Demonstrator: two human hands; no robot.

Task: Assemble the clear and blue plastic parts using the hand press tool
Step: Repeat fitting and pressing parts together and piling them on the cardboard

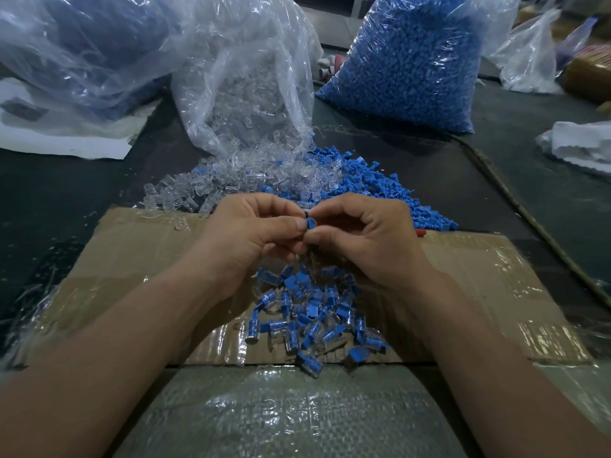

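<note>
My left hand [251, 233] and my right hand [360, 236] meet above the cardboard sheet [139, 246], fingertips together, both pinching one small blue part [310, 223]. Any clear part between the fingers is hidden. Below the hands lies a heap of joined clear-and-blue pieces [314, 312]. Beyond the hands, loose clear parts [211, 186] spill from an open bag [244, 77], and loose blue parts [380, 190] lie to their right. No press tool shows.
A full bag of blue parts [413, 61] stands at the back right. Crumpled plastic bags [82, 44] fill the back left, over a white sheet [66, 140]. White cloth [582, 143] lies at the right edge. A woven sack surface [281, 414] lies nearest me.
</note>
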